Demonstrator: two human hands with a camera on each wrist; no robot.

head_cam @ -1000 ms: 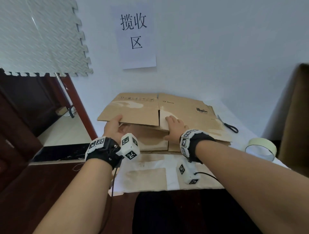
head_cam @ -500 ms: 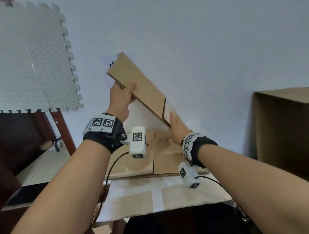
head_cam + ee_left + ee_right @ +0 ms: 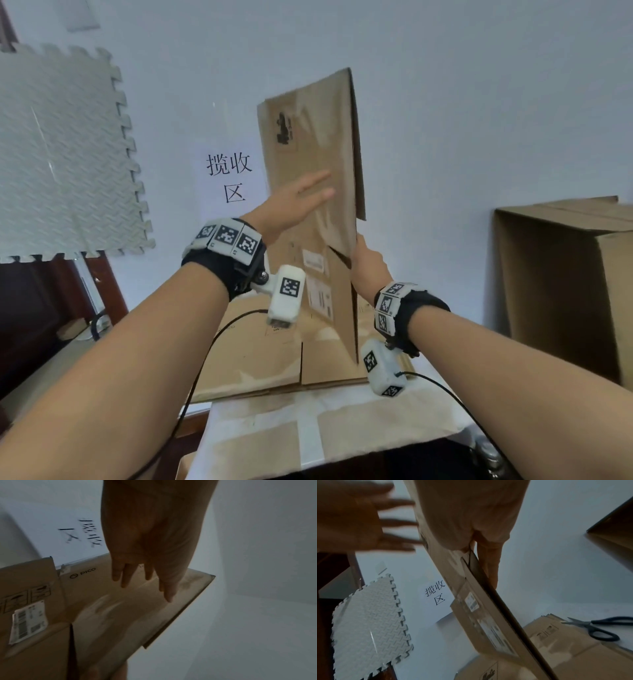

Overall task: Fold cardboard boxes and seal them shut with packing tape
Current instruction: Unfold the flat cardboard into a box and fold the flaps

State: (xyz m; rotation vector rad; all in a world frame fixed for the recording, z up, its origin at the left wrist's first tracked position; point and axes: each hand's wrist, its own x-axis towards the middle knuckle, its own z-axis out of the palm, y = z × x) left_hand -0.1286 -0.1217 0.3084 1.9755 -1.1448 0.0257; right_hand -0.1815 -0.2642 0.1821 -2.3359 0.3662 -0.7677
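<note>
A flattened cardboard box [image 3: 308,219] stands upright in the air above the table, its printed face turned to me. My right hand [image 3: 363,255] pinches its right edge at mid height, with the thumb on the near side and the fingers [image 3: 489,566] behind. My left hand [image 3: 310,192] is flat with straight fingers [image 3: 126,577] at the box's upper face [image 3: 120,615]. From the right wrist view the left hand [image 3: 359,520] looks spread and blurred beside the box [image 3: 481,608]. Whether it presses the cardboard I cannot tell.
A stack of flat cardboard boxes [image 3: 270,363] lies on the paper-covered table [image 3: 308,431]. Black scissors [image 3: 594,627] rest beyond the stack. A large brown carton [image 3: 565,274] stands at the right. A paper sign [image 3: 229,178] and a foam mat [image 3: 61,154] hang on the wall.
The box has swung from a slant to upright, with its printed face now toward me. My left hand has left the top edge and opened flat on the face; my right hand keeps the edge.
</note>
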